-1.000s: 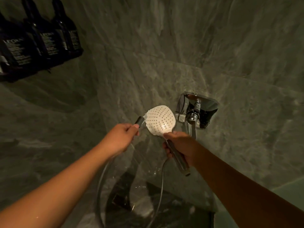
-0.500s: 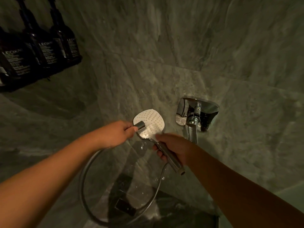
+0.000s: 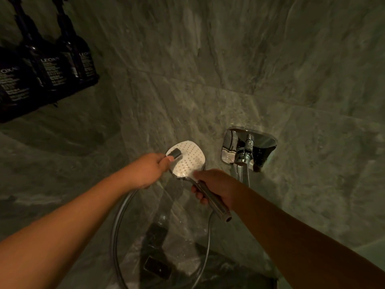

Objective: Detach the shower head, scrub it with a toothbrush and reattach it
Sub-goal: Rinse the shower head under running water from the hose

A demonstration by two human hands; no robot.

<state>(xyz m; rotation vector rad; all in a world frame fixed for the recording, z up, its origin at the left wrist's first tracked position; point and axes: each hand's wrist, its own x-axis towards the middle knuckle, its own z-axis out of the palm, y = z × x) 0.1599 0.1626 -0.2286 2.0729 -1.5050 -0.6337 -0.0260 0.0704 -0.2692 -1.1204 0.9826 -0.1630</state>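
The shower head (image 3: 188,161) has a white spray face with many small nozzles and a chrome handle. It is detached from its hose. My right hand (image 3: 216,184) grips the chrome handle, whose open end (image 3: 228,219) points down and to the right. My left hand (image 3: 149,168) grips the metal hose (image 3: 116,226) near its end. The hose's chrome end fitting (image 3: 176,153) lies in front of the spray face's upper left. Water drips below the head. No toothbrush is in view.
A chrome mixer valve with a lever (image 3: 246,152) sits on the stone wall to the right of the head. Three dark bottles (image 3: 48,69) hang at the upper left. A dark floor drain (image 3: 157,266) lies below, inside the hose loop.
The shower head has swung left and tilted, and its handle end now points lower right. My left hand has brought the hose fitting across the spray face, and the hose loop has risen into view.
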